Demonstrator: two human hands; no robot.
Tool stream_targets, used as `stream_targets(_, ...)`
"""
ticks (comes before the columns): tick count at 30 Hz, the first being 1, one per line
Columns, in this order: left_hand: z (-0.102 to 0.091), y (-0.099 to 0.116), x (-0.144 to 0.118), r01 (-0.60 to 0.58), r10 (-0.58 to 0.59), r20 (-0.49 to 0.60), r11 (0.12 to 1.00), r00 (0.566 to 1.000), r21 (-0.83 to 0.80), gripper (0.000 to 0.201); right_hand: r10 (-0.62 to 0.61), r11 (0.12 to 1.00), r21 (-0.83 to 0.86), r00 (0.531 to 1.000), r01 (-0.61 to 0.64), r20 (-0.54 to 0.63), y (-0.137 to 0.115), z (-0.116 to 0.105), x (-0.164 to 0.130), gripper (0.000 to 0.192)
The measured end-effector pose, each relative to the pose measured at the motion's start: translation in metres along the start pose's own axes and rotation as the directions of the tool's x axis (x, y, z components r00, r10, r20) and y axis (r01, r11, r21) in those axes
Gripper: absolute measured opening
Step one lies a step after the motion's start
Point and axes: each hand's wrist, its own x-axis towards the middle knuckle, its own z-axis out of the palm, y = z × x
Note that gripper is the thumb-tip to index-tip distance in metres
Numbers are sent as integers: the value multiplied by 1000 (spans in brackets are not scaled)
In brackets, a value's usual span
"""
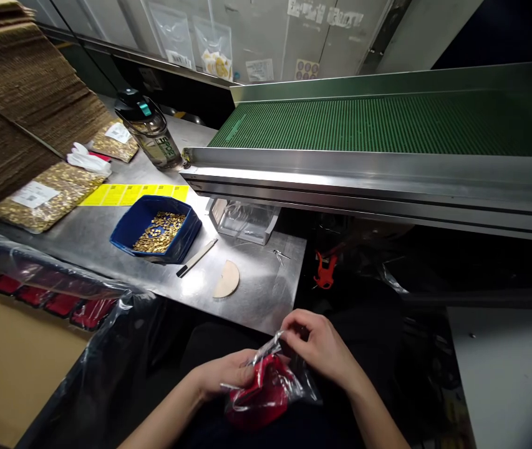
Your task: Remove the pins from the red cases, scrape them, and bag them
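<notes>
Left hand (226,375) partly hidden behind bagged red item (272,390). Green conveyor (363,125) cut off at right edge.

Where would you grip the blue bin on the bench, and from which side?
Probably two-handed from the person's near side, on the left and right walls of the blue bin. Its open top exposes the rim, and the loose gold pieces, heaped toward the right, could tip a one-sided lift.

So it's a glossy red item (270,381) inside a crinkly clear plastic bag (309,391), hanging just below the right fingers (297,343), which pinch its upper edge; left fingers (243,375) grip the side.
</notes>
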Motion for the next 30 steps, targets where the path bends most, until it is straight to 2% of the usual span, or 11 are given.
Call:
stream_targets(2, 0, -1, 0, 6, -6, -23, 1000, 1000, -25, 73, 54, 998, 26, 982, -50, -181, 11, -1, 1, 13)
stream_targets(4, 1, -2, 1, 10, -13, -41, 998, 999, -55, 71, 119, 993, 66, 932, -102, -342, 23, -5, 0, 22)
stream_targets(7, 4, -4, 3, 20, -25, -60, 996, 998, -89, 73, 177, 984, 108, 878, -143, -445, 32, -16, -8, 30)
stream_targets(9, 4, -5, 4, 16, -24, -80, 994, 996, -107, 75, 157, 986, 97, 937, -134, -311, 27, -22, -17, 29)
stream_targets(11, 4, -4, 5, 5, -18, -99, 992, 995, -129, 77, 114, 993, 50, 992, -111, -49, 16, -24, -28, 26)
stream_targets(13, 2, -4, 5, -12, -4, -104, 989, 995, -149, 81, 121, 993, -27, 979, -118, 165, 7, -21, -36, 24)
stream_targets(14, 1, -4, 5, -23, 7, -101, 988, 995, -154, 82, 146, 988, -71, 969, -135, 198, 4, -18, -39, 20)
stream_targets(16, 0, -5, 5, -48, 34, -90, 987, 995, -156, 81, 213, 972, -136, 962, -191, 173, 3, -11, -41, 16)
stream_targets(19, 0, -5, 4, -62, 49, -77, 984, 996, -167, 76, 283, 958, -77, 953, -275, 108, 11, -2, -37, 30)
stream_targets(25, 7, 4, 5, -69, 47, -119, 980, 992, -188, 59, 264, 920, 305, 964, -246, -20, 17, 24, -27, 34)
stream_targets(30, 11, 17, 12, -69, 45, -150, 985, 988, -159, 40, 246, 758, 627, 969, -182, -16, 12, 54, -23, 32)
